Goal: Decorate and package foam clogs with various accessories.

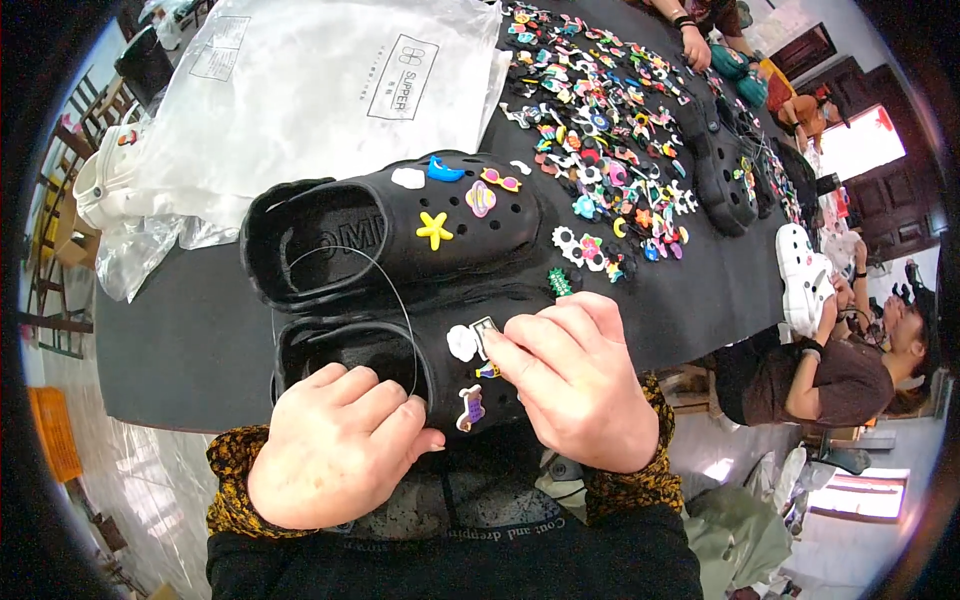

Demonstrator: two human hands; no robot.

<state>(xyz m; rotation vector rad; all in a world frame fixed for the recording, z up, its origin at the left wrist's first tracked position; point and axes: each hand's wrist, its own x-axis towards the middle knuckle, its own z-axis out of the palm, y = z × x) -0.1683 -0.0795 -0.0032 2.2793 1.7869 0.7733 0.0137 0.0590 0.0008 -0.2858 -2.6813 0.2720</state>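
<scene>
Two black foam clogs lie side by side before me, joined by a thin clear loop. My left hand (335, 445) grips the near clog (440, 318) at its side rim, fingers inside the opening and thumb outside. At that clog's upper, my right hand (578, 385) has its fingertips closed on a small rectangular, dark-and-white shoe charm (483, 330). Beside it sit a white cloud-shaped charm (462, 343) and a purple-and-brown charm (470, 408). The far clog (375, 205) bears several charms, among them a yellow starfish (434, 231) and a blue one (443, 170).
Many loose colourful charms (600, 130) spread over the black table (180, 350). A green charm (559, 283) lies just beyond my right hand. Plastic bags (300, 90) and a white clog (105, 180) are at far left. On the right, a person holds another white clog (800, 280).
</scene>
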